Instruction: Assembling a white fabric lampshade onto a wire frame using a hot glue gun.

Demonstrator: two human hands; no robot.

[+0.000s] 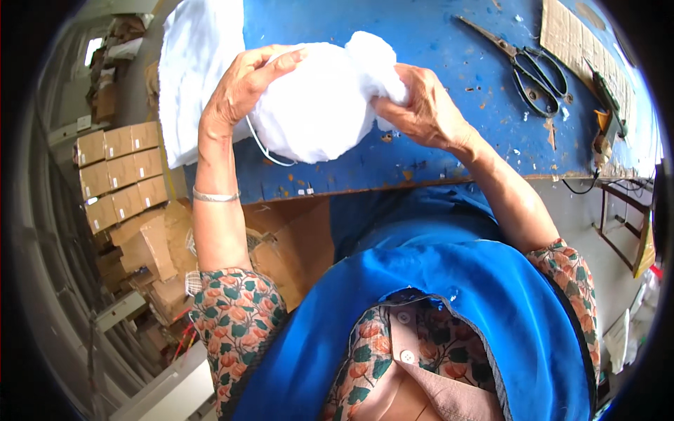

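— Two hands on one bundle, is that right? Start with the big things.

— Biggest is the blue table [449, 151], its paint chipped and scratched, with the near edge running just in front of my blue apron [449, 309]. On its far left corner lies a heap of white cloth [193, 67], hanging over the side. Down on the floor to my left are stacked cardboard boxes [119, 175].

— And the bundle itself?

— That is a round white bundle [316, 105] of soft fabric, held up just over the table's near edge, between both hands. My left hand [239, 91] is curved over its left side, fingers spread across the top, gripping it. My right hand [421, 109] is closed on a puff of the same fabric at its upper right, pinching it tight.

— Anything hanging from it?

— A thin white cord [265, 151] loops down below the bundle, near my left wrist, where I wear a silver bangle [215, 197].

— What else is on the table?

— Off to the right, well apart from my hands, lie scissors [530, 67] with dark handles, blades pointing away to the left. Beside them sits a piece of cardboard [579, 42] at the far right corner.
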